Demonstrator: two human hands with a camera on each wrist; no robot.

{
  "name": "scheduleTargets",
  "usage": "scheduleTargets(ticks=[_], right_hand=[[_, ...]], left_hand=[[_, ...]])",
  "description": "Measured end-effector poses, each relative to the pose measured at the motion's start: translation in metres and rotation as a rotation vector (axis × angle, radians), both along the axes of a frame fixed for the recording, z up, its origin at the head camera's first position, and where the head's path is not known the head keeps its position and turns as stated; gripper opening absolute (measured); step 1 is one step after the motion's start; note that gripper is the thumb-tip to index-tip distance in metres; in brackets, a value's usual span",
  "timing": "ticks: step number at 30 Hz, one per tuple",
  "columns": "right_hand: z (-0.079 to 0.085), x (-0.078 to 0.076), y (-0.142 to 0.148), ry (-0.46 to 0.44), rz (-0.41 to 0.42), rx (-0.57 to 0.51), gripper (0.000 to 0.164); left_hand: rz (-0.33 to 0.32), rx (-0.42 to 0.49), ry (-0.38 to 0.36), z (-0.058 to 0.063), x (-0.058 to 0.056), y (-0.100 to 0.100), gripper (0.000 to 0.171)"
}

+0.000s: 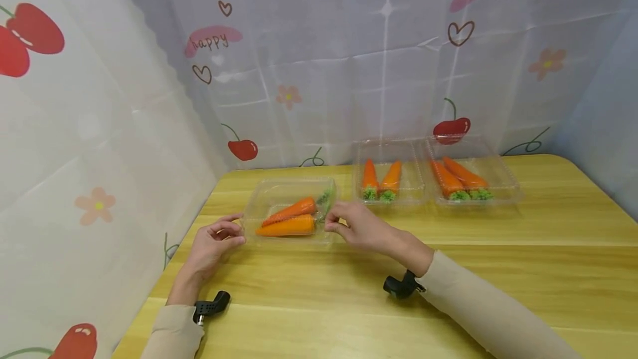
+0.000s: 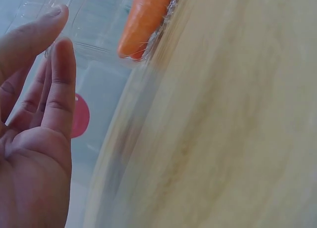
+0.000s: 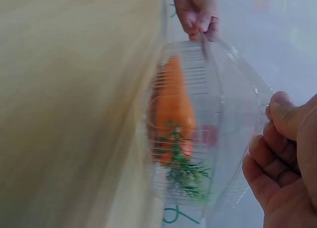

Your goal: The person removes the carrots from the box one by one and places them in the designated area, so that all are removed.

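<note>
A clear plastic clamshell box (image 1: pixel 256 204) sits at the left part of the table with two orange carrots (image 1: pixel 288 225) inside. The carrots' green tops (image 3: pixel 185 173) point toward the right end. My left hand (image 1: pixel 211 245) pinches the box's left edge between thumb and fingers. At the right end my right hand (image 1: pixel 361 226) pinches the edge of the lid (image 3: pixel 240 104) with thumb and bent fingers. In the right wrist view, the lid stands raised at an angle from the base on that side.
Two more clear boxes stand at the back right of the wooden table (image 1: pixel 448 292), a middle box (image 1: pixel 416 181) and a right box (image 1: pixel 503 179). Each holds two carrots. Behind them hangs a printed curtain (image 1: pixel 339 93), and another covers the left side.
</note>
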State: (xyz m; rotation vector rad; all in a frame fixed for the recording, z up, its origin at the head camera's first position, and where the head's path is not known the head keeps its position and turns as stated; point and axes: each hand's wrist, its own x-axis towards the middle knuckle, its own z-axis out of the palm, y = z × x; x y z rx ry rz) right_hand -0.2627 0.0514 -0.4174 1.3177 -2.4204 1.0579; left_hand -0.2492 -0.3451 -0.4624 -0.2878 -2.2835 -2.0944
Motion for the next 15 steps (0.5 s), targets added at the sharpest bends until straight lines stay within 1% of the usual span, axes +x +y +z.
scheduleTargets(ticks=[3, 6, 10, 13, 15], right_hand=[[0.009, -0.001, 0.001, 0.027, 0.023, 0.018, 0.006], [0.018, -0.003, 0.003, 0.021, 0.023, 0.041, 0.006], [0.028, -0.006, 0.005, 0.022, 0.013, 0.038, 0.005], [0.033, -0.009, 0.005, 0.004, -0.008, 0.012, 0.005], [0.035, -0.012, 0.006, -0.015, -0.021, -0.015, 0.005]], left_hand=[[0.004, 0.012, -0.006, 0.000, -0.001, -0.002, 0.026], [-0.015, 0.034, -0.001, 0.000, 0.000, -0.004, 0.031], [-0.055, 0.044, 0.015, -0.001, 0.000, -0.006, 0.049], [-0.085, 0.037, 0.019, -0.001, -0.001, -0.007, 0.067], [-0.095, 0.032, 0.014, 0.000, -0.001, -0.007, 0.075]])
